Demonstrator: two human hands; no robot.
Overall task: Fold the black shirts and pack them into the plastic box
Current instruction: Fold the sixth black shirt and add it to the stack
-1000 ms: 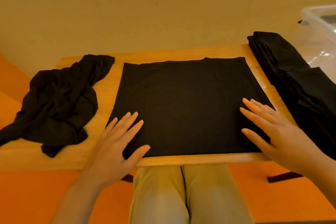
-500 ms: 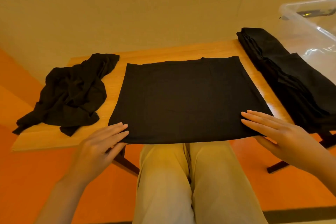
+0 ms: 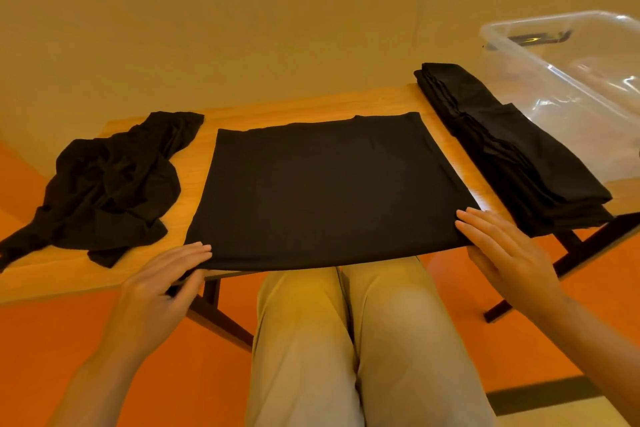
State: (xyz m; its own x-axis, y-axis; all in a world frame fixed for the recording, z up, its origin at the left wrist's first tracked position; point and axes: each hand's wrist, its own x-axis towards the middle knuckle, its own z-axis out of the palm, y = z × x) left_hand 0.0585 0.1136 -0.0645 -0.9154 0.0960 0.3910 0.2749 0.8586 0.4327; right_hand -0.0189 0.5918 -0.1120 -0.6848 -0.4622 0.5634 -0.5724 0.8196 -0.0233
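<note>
Lying flat at the wooden table's (image 3: 346,104) centre, the half-folded black cotton shirt (image 3: 322,191) overhangs the near edge, probably ready for another fold. At its 7 o'clock corner the left hand (image 3: 162,291) pinches the hem, fingers together on top; at 5 o'clock the right hand (image 3: 509,253) touches with straight fingers. Folded black shirts (image 3: 512,156) wait at 3 o'clock beside the clear plastic box (image 3: 568,69), a crumpled black shirt (image 3: 107,184) at 9

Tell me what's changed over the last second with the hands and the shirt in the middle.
Both hands slid back from on top of the flat shirt to its near corners. The left hand now grips the near-left corner at the table edge; the right hand rests open at the near-right corner. The crumpled shirt, folded stack and plastic box stayed put.
</note>
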